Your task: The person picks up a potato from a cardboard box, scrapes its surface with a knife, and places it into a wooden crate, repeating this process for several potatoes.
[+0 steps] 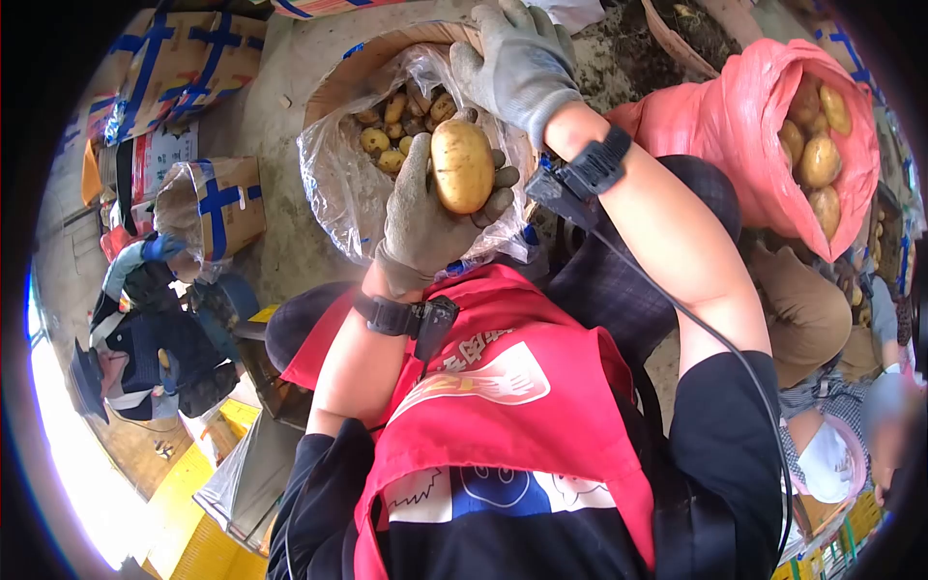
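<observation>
Holding one potato above the lined box

Item 1. Potato (462, 166): large, pale yellow, smooth. It stands on end in the left hand (420, 217), directly above the open mouth of the plastic bag (338, 184). The grip is clenched from below and behind. The gloved palm cradles the weight, the fingertips curl round the right flank, and the broad face is left bare (seemingly so the skin stays open to view).

Item 2. Right hand (522, 63): grey glove, back turned to the camera, lying at the far rim of the cardboard box (358, 68), where the bag's edge rises. Its palm is hidden, so I cannot tell whether this grip pinches the plastic or merely rests there.

Item 3. Bag and box: the clear film lines the box and spreads over its rim, which appears to keep the mouth wide. Small potatoes (391, 130) lie at the bottom.

Item 4. Pink sack (735, 126): to the right, well apart from the box, mouth open, with larger potatoes showing.

Item 5. Worn gear: a black wrist strap (391, 316) on the left arm, a second strap (594, 164) on the right arm with a cable (715, 338) trailing, and a red vest (522, 416).
</observation>
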The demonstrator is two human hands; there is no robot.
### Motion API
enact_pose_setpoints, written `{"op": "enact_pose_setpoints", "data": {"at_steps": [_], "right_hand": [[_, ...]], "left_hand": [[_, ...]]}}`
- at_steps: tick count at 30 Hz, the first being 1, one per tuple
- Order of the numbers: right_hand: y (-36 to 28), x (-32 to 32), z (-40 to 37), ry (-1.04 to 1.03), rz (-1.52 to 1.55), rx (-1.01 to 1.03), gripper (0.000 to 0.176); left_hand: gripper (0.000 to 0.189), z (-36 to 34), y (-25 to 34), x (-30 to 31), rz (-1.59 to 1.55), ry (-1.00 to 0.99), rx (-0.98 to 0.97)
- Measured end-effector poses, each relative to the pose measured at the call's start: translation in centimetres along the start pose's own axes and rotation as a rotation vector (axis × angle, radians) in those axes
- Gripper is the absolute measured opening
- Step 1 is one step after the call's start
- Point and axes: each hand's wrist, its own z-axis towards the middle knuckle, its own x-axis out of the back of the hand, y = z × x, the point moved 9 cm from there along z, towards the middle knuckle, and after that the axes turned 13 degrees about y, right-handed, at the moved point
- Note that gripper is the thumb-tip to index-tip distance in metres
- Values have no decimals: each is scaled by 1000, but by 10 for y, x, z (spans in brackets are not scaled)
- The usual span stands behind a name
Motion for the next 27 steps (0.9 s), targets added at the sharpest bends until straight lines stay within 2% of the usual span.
{"op": "enact_pose_setpoints", "data": {"at_steps": [1, 2, 3, 4, 5, 7, 8, 9, 12, 13, 14, 15, 16, 17, 19, 20, 21, 22, 23, 25, 26, 27], "right_hand": [[-5, 6, 4, 1, 6, 14, 39], [-11, 16, 6, 14, 221, -1, 39], [-16, 26, 8, 20, 435, -23, 39], [-13, -8, -3, -284, 564, -75, 39], [-16, -9, -9, -289, 563, -74, 39], [-31, 6, -12, -205, 773, -161, 38], [-46, 17, -16, -213, 825, -85, 41], [-57, 20, -25, -65, 815, 41, 43], [-80, 30, -53, -100, 601, 224, 49], [-75, 25, -50, -105, 599, 218, 49], [-62, 2, -43, -240, 614, 96, 51], [-52, -12, -36, -368, 624, -25, 53], [-39, -17, -33, -406, 672, -204, 52], [-36, -15, -26, -405, 668, -208, 52], [-16, -16, -17, -429, 644, -391, 47], [-13, -19, -14, -427, 643, -388, 47], [-4, -17, -7, -333, 600, -390, 46], [4, -13, -3, -241, 556, -392, 47], [8, -14, -5, -243, 554, -390, 47], [5, -9, -1, -185, 653, -321, 39], [20, -21, -9, -221, 585, -425, 45], [21, -23, -9, -220, 592, -420, 45]], "left_hand": [[57, 1, 15, 0, 314, -33, -287], [51, -2, 27, -4, 626, -58, -576], [49, -8, 31, -8, 784, -72, -712], [48, -14, 35, -11, 935, -70, -856], [46, -27, 37, -21, 1518, -8, -1197], [46, -33, 28, -31, 2113, 71, -1521], [47, -27, 32, -27, 2062, 117, -1413], [47, -23, 33, -26, 2034, 132, -1359], [50, -11, 26, -17, 1963, 94, -1232], [51, -8, 21, -12, 1943, 67, -1190], [53, -6, 17, -8, 1924, 42, -1150], [52, 2, 15, -6, 1553, 0, -944], [52, 9, 13, -3, 1047, -43, -734], [52, 16, 10, 0, 637, -38, -590], [46, -9, 18, -20, 1206, 28, -1028], [44, -15, 20, -25, 1271, 44, -1116], [42, -22, 22, -32, 1334, 66, -1206], [42, -11, 19, -28, 1053, -20, -910], [42, -4, 10, -28, 767, -96, -616], [40, -1, 5, -29, 136, -225, -244], [39, 0, 7, -23, 183, -157, -238], [39, -2, 9, -23, 178, -138, -246]]}}
